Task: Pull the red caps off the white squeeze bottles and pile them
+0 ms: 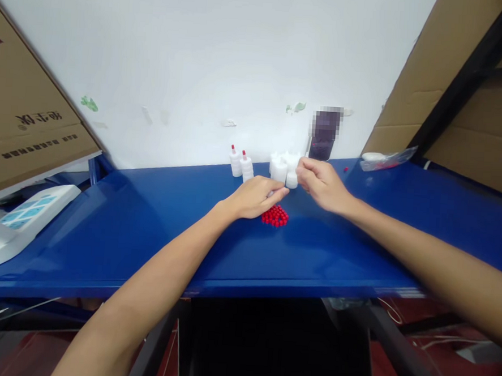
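My left hand [256, 198] hovers just behind a pile of small red caps [275, 215] on the blue table, its fingers drawn together. A pale spot shows between thumb and fingers, too small to name. To its right, my right hand [322, 184] is closed with fingertips pressed together, beside a group of white plastic bottles [279, 170]. Whatever it may hold is hidden. Behind my left hand stand two white bottles with red tips, one squeeze bottle [235, 163] farther left and another bottle [246, 166] partly covered by the hand.
A dark phone [321, 144] leans on the white wall. One loose red cap [346, 169] and a clear plastic bag [389, 160] lie at the right. A white device with blue panels [30, 211] sits at the left, below a cardboard box [35, 106].
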`<state>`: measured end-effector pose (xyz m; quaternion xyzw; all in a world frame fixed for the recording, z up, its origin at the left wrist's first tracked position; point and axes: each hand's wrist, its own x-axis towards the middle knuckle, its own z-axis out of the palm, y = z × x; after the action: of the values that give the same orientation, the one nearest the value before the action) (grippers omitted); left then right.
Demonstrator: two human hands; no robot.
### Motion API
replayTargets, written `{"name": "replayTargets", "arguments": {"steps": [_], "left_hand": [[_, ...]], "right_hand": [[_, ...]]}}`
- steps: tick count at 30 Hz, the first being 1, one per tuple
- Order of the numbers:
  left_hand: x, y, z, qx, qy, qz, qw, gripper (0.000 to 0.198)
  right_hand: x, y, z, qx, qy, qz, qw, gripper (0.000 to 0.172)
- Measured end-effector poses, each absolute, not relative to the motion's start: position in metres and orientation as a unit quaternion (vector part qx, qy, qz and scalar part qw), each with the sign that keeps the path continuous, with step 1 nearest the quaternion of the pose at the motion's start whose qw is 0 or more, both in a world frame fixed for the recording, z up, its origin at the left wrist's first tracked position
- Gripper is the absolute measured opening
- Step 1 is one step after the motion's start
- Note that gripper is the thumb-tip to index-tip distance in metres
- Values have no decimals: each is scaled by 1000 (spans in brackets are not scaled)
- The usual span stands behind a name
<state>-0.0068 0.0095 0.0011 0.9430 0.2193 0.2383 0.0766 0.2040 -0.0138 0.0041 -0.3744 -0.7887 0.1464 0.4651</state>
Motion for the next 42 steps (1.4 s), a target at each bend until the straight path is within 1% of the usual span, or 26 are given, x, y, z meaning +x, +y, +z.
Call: {"name": "replayTargets", "arguments": {"steps": [2, 7, 10, 13, 27, 32, 42], "left_hand": [[-9, 11, 0, 940, 227, 250, 51, 43], [-13, 16, -2, 926, 260, 273, 24, 41], [-14, 18, -3, 922, 275, 272, 17, 41], [-13, 19, -4, 923, 276, 266, 11, 42], [-13, 22, -9, 926, 271, 262, 5, 44], [-14, 22, -9, 927, 271, 260, 10, 44], [-14, 21, -8, 930, 272, 247, 5, 47]], "right_hand": [[206, -11, 4, -403, -808, 117, 414, 26], [206, -7, -4, -432, -867, 127, 214, 19], [206, -9, -3, -423, -884, 137, 144, 18], [206, -12, 1, -421, -891, 136, 102, 17], [202, -22, 11, -429, -891, 132, 62, 10], [201, -22, 10, -422, -895, 129, 65, 7], [202, -22, 8, -404, -902, 135, 75, 7]]}}
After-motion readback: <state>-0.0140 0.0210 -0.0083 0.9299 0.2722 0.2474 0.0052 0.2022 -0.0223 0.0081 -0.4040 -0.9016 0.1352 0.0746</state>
